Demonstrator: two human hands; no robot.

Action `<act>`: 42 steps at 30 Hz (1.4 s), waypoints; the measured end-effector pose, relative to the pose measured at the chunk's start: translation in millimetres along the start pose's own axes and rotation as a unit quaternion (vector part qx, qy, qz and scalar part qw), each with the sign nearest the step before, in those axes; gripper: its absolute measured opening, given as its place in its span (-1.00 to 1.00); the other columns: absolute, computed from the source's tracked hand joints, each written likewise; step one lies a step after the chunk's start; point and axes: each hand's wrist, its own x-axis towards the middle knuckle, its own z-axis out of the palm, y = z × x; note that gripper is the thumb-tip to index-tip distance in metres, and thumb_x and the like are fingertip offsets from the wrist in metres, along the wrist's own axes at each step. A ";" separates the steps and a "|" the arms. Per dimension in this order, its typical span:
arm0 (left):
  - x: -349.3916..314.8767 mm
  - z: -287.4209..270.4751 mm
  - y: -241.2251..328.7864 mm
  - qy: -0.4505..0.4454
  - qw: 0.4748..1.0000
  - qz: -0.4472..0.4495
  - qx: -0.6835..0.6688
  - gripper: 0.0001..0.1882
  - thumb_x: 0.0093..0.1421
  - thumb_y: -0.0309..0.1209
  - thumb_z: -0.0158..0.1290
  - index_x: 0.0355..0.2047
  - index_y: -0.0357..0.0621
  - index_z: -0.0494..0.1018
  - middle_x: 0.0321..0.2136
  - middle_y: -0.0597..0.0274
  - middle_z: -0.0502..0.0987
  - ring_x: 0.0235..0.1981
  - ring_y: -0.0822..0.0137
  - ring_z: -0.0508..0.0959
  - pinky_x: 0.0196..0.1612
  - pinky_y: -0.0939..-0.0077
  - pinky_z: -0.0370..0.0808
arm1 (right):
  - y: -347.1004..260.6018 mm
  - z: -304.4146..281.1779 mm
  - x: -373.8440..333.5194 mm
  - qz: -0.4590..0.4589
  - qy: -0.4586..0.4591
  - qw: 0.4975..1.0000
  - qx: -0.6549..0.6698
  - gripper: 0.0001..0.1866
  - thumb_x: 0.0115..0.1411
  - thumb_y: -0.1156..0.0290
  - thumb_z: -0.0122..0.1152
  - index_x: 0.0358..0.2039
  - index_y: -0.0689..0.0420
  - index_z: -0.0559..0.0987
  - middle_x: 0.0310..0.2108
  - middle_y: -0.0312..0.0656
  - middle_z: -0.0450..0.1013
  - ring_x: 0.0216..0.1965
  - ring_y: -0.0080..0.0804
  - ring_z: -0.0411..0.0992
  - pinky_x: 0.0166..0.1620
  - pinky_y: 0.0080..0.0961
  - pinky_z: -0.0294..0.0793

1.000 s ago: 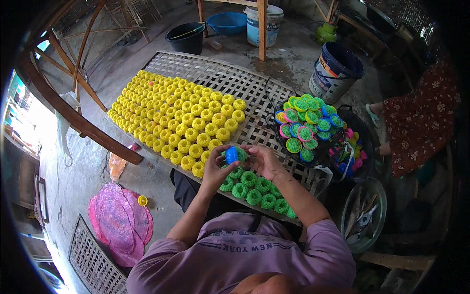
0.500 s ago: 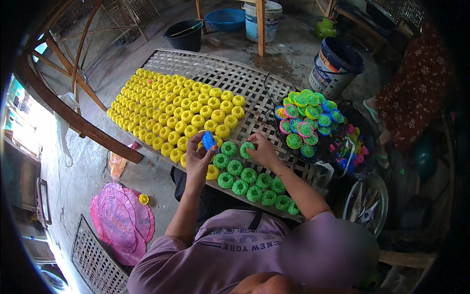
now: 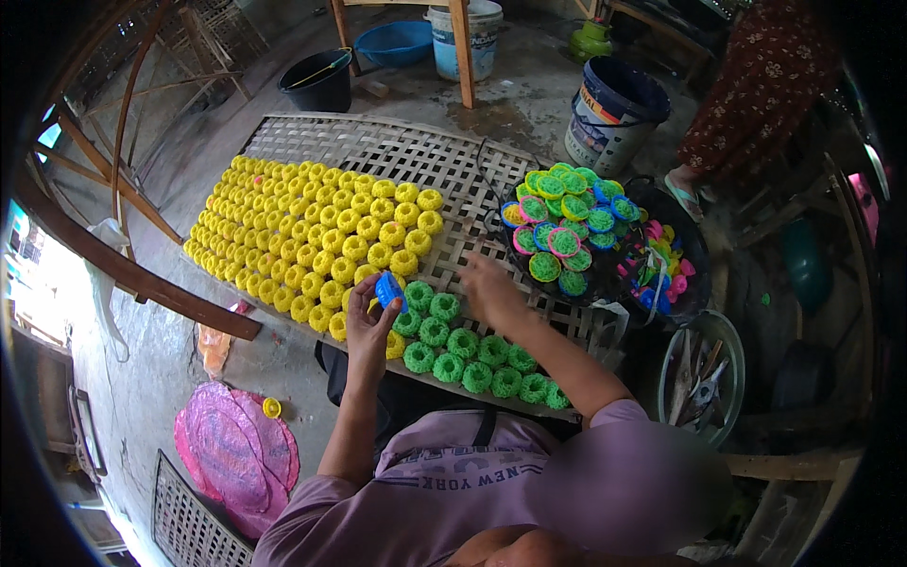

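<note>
My left hand (image 3: 368, 323) pinches a small blue plastic cup (image 3: 391, 291) over the near edge of the yellow pieces. My right hand (image 3: 493, 295) hovers above the woven bamboo tray, just right of the green pieces; its fingers are blurred and nothing plain shows in them. Round green crumbly cakes with hollow middles (image 3: 463, 341) lie in short rows along the tray's near edge. Many yellow cakes of like shape (image 3: 312, 236) fill the left part of the woven bamboo tray (image 3: 453, 170).
Right of the tray, colourful cups filled with green (image 3: 564, 242) are heaped beside loose cups (image 3: 675, 283) on a dark basin. A paint bucket (image 3: 605, 132) stands behind. Another person's patterned clothing (image 3: 756, 94) shows at far right. Pink sheeting (image 3: 236, 444) lies on the floor at left.
My right hand has let go of a green cake, which now sits on the tray, and has drawn away from it. The left hand still holds the blue cup. The whole view has shifted slightly.
</note>
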 end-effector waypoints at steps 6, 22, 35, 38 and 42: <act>6.2 -5.9 -9.4 -0.056 0.990 -0.099 -0.085 -0.50 0.35 -0.31 0.02 0.25 -0.07 0.18 0.09 0.21 0.41 0.05 0.31 0.46 0.12 0.33 0.41 | 78.5 -82.9 -5.1 0.159 0.043 0.925 -0.343 -0.41 0.04 0.33 0.39 0.09 0.15 0.42 0.00 0.07 0.44 0.07 -0.02 0.38 0.12 -0.07 0.33; -11.0 68.6 -54.9 -0.161 0.889 -0.318 -0.286 -0.54 0.40 -0.13 -0.12 0.16 -0.16 0.27 0.05 0.08 0.46 0.03 0.17 0.52 0.14 0.29 0.47 | 1.8 -71.4 -22.7 0.144 0.003 0.950 0.278 -0.34 -0.01 0.32 0.50 0.08 0.13 0.38 -0.03 -0.14 0.46 0.03 -0.31 0.45 0.05 -0.34 0.46; -18.5 61.0 -36.3 -0.185 0.937 -0.199 -0.219 -0.44 0.36 -0.29 0.01 0.30 -0.12 0.13 0.06 0.18 0.42 0.03 0.35 0.47 0.06 0.42 0.47 | -57.2 -80.7 -26.5 0.105 -0.049 0.971 0.209 -0.72 0.10 0.44 0.34 -0.19 0.27 0.55 -0.11 -0.05 0.46 -0.05 -0.14 0.50 -0.03 -0.31 0.52; -20.3 59.2 -30.6 -0.203 0.967 -0.125 -0.090 -0.38 0.28 -0.38 0.13 0.29 -0.16 0.16 0.06 0.22 0.40 0.02 0.43 0.44 0.06 0.46 0.44 | -59.8 -65.5 -28.8 0.056 -0.011 0.982 0.178 -0.79 0.16 0.49 0.26 -0.20 0.31 0.55 -0.25 -0.11 0.48 -0.17 -0.28 0.54 -0.22 -0.39 0.58; -22.8 55.3 -27.6 -0.165 0.975 -0.119 -0.087 -0.39 0.28 -0.41 0.11 0.29 -0.15 0.15 0.09 0.20 0.39 0.05 0.37 0.44 0.09 0.48 0.42 | -48.5 -51.1 -32.4 0.198 -0.020 0.885 0.421 -0.83 0.19 0.54 0.20 -0.23 0.35 0.54 -0.25 -0.13 0.50 -0.20 -0.42 0.54 -0.19 -0.47 0.60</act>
